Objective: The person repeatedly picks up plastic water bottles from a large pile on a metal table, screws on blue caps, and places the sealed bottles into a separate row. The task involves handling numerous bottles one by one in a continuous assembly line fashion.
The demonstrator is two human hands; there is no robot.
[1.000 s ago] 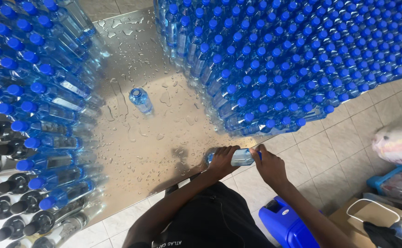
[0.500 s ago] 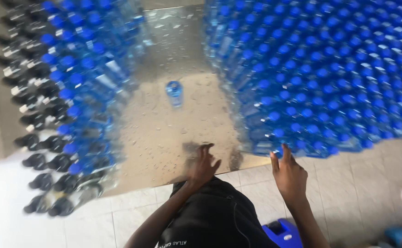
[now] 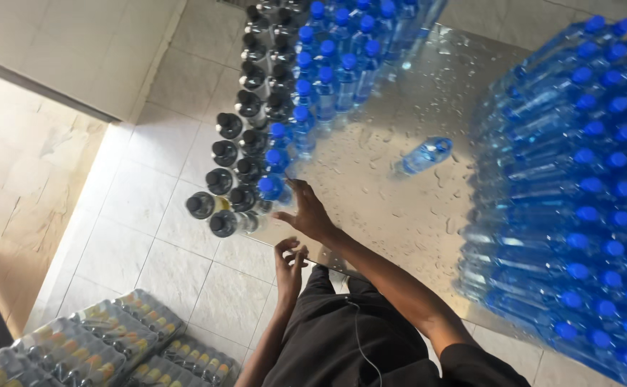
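Now the right hand reaches forward with its fingers spread wide, and it holds nothing. Its fingertips come just beside the blue-capped bottles that stand in rows at the left part of the wet metal surface; I cannot tell if they touch the nearest blue cap. The left hand is lower, near the front edge of the surface, with the fingers loosely curled and apart, and it also holds nothing.

Beside the blue-capped bottles, further to the left, stands a group of black-capped bottles, upright and close together, at the left edge of the surface. One single bottle with a blue cap lies on its side in the middle of the surface, well apart from both hands, among water drops. At the right side a big mass of blue-capped bottles fills the surface, packed closely.

The person wears dark clothes. Around the surface is a pale tiled floor. At the bottom left corner, packs of bottles wrapped in clear film lie on the floor.
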